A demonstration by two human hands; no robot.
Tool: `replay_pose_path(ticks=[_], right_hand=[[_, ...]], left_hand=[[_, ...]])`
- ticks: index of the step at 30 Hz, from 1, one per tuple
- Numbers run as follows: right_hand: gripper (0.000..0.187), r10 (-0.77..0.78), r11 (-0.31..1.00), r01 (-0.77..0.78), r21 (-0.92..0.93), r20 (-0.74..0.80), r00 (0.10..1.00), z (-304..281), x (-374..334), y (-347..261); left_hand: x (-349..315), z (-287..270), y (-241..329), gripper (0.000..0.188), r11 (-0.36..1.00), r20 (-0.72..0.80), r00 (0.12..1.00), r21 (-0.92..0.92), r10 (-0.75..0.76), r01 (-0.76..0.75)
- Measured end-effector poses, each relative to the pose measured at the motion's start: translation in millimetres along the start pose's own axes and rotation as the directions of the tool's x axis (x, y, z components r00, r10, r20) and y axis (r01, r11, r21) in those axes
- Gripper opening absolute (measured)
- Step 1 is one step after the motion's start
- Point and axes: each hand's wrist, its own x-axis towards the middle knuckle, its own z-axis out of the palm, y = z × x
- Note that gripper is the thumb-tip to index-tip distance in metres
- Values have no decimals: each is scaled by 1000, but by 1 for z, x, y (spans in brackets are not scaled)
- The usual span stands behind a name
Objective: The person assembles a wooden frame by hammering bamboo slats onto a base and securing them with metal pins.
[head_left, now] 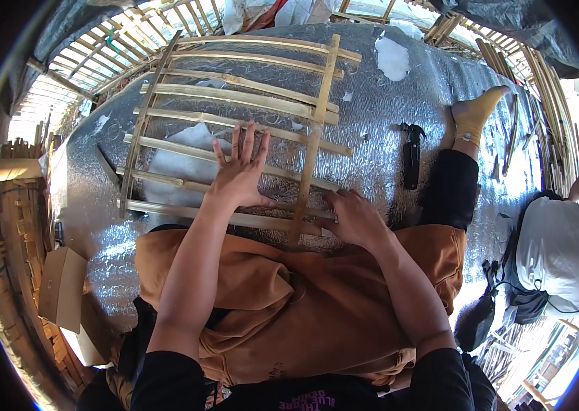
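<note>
A lattice of several split bamboo slats (234, 103) lies flat before me. A bamboo crosspiece (316, 127) runs across the slats near their right ends, and a darker crosspiece (140, 127) near their left ends. My left hand (240, 175) rests palm down on the nearer slats, fingers spread and holding nothing. At the near right corner, my right hand (354, 218) has its thumb and fingers bent around the end of a slat, just right of the crosspiece. Its fingertips are partly hidden. A dark claw hammer (412, 157) lies to the right, beside my outstretched leg.
A silver foil sheet (371, 116) with torn white patches covers the floor. To the left stand a cardboard box (63, 288) and woven bamboo (19, 240). A white bag (560, 250) sits at right, near leaning bamboo strips (553, 116). Slatted bamboo walls surround the space.
</note>
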Motion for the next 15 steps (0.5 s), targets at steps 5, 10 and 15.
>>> replay_pose_path(ticks=[5, 10, 15], right_hand=[[50, -4, 999, 8, 37, -84, 996, 4, 2, 8], [49, 21, 996, -14, 84, -92, 996, 2, 3, 9], [48, 49, 998, -47, 36, -83, 995, 1, 2, 4]], left_hand=[[2, 2, 0, 147, 1000, -15, 1000, 3, 0, 0], [1, -1, 1, 145, 1000, -10, 1000, -10, -6, 6], [1, 0, 0, 144, 1000, -3, 1000, -9, -9, 9]])
